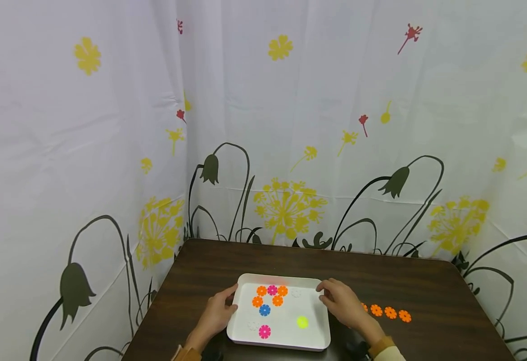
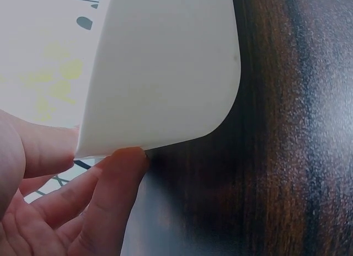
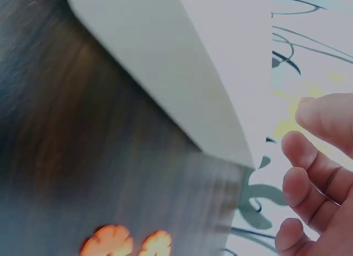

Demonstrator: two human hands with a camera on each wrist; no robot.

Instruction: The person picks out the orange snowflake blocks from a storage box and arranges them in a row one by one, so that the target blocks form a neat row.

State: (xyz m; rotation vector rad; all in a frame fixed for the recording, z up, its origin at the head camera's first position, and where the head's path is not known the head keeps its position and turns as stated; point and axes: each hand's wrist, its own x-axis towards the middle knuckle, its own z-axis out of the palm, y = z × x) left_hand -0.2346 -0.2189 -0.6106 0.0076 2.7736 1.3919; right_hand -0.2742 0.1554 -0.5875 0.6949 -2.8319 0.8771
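A white tray (image 1: 281,345) lies on the dark table with flower-shaped discs in it. Several orange ones, such as one disc (image 1: 261,291), two pink ones (image 1: 264,331), a blue one (image 1: 265,310), a yellow one (image 1: 302,322) and pale ones (image 1: 296,293) are spread about inside. My left hand (image 1: 216,313) pinches the tray's left edge; in the left wrist view the thumb (image 2: 49,148) and a finger (image 2: 128,159) meet at its side wall. Beside the right edge, my right hand (image 3: 325,179) has loosely bent fingers, apart from the tray in the right wrist view, and nothing in them.
To the right of the tray, several orange discs (image 1: 390,313) lie in a row on the wood-grain table (image 1: 430,291). A white curtain (image 1: 236,90) with printed flowers hangs behind the table and at its sides.
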